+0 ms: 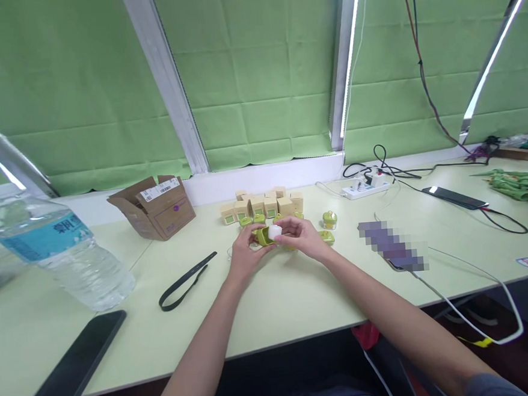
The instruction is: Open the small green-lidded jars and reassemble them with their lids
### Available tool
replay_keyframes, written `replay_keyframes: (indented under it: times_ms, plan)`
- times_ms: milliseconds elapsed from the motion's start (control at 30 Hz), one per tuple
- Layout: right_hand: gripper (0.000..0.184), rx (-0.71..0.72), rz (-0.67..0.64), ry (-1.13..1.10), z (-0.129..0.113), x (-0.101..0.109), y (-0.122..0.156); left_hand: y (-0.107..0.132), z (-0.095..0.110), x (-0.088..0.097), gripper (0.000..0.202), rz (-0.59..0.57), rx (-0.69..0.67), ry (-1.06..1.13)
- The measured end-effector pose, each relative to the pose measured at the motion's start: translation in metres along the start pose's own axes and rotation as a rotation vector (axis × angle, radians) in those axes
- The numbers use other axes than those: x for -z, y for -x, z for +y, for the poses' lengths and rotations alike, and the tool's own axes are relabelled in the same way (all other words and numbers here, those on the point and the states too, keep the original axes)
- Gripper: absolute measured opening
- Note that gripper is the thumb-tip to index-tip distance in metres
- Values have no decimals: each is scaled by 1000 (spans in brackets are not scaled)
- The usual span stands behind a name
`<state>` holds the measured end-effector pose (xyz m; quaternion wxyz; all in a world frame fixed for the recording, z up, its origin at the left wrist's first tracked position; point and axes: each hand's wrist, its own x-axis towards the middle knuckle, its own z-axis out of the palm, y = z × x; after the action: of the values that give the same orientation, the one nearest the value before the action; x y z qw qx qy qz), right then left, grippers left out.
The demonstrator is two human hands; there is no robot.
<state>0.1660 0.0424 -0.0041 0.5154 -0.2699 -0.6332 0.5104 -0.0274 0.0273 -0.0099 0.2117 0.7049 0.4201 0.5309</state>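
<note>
Over the middle of the table, my left hand [244, 256] grips a small yellow-green container [263, 236], tilted so that its hollow side faces right. A small white rounded piece [274, 231], whose kind I cannot make out, is pinched by my right hand [306, 238] at the container's mouth. Whether the piece is partly inside is unclear. Just beyond the hands lie several small yellow-green pieces, partly hidden by the fingers. Right of my right hand stands a little clear container with a yellow-green lid [329, 219], and a similar yellow-green piece [327, 237] lies near its wrist.
Several small tan boxes [285, 206] stand behind the hands. To the left are an open cardboard box [164, 210], a water bottle [63, 242], a black strap [179, 285] and a black phone [77, 365]. A power strip [366, 189], power bank [456, 198] and cables lie right.
</note>
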Motion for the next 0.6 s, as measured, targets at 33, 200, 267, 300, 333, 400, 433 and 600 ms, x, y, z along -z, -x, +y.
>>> replay_keyframes:
  times_ms: [33, 200, 267, 300, 333, 400, 433, 600]
  plan:
    - [42, -12, 4, -16, 0, -1, 0, 0, 1, 0, 49, 16, -19, -40]
    - [42, -38, 22, -38, 2, -4, 0, 3, 5, -1, 42, 39, -73, -124]
    - [43, -34, 20, -20, 4, -3, 1, 3, 6, -1, 40, 44, -95, -107]
    - [43, -31, 17, -4, 4, -3, 1, 4, 6, -2, 40, 47, -107, -100]
    - [43, -26, 14, 13, 5, -3, 1, 4, 6, -2, 39, 49, -116, -96]
    - [43, -15, 15, 41, 6, -5, 1, 4, 7, -3, 39, 59, -129, -109]
    - [43, -7, 22, 49, 7, -6, 1, 5, 7, -3, 38, 63, -134, -120]
    - [39, 26, 95, 108, 9, -13, 2, 4, 8, -3, 38, 46, -94, -95]
